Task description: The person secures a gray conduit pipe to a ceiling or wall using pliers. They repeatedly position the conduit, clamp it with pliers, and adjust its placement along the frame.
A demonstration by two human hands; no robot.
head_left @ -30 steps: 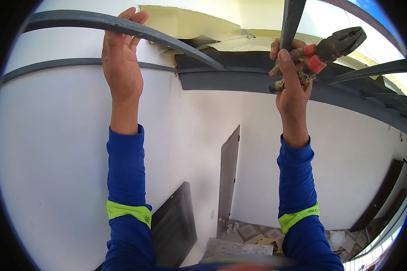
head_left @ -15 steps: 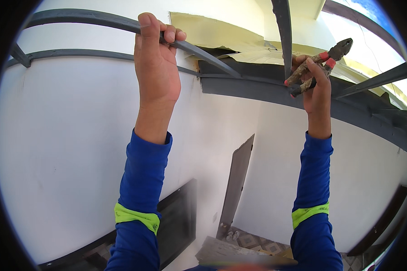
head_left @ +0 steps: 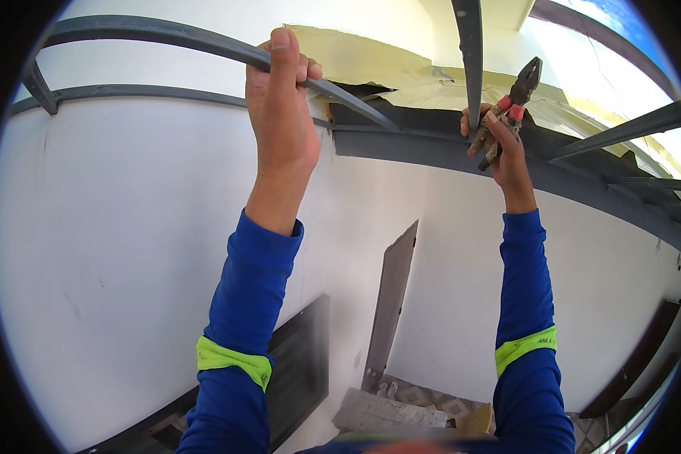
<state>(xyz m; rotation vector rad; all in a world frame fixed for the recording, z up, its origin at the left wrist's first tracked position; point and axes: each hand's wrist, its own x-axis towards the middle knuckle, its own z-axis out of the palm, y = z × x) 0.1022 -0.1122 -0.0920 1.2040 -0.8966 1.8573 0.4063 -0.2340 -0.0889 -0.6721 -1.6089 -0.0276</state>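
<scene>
My left hand (head_left: 284, 113) is wrapped round a curved grey metal bar (head_left: 147, 30) overhead, thumb up over it and fingertips on the far side. My right hand (head_left: 503, 147) holds pliers (head_left: 518, 102) with dark jaws, red bands and worn, dirty handles. The jaws point up and to the right. Fingertips of that hand rest on or beside a second grey bar (head_left: 471, 41) that runs away from me; whether they grip it too I cannot clearly tell. Torn pale yellow sheeting (head_left: 363, 57) lies beyond both hands, above a wide dark beam (head_left: 393, 147).
More grey bars (head_left: 620, 129) cross at right and left. Below are white walls (head_left: 121, 250), a narrow grey door (head_left: 390, 303), a dark panel (head_left: 299, 371) against the left wall, a dusty board (head_left: 386, 416) and a pair of pale shoes (head_left: 387, 390) on tiled floor.
My left hand has moved right along the bar and now wraps it more closely. My right hand still holds the pliers, which are tilted more upright. The view has shifted slightly.
</scene>
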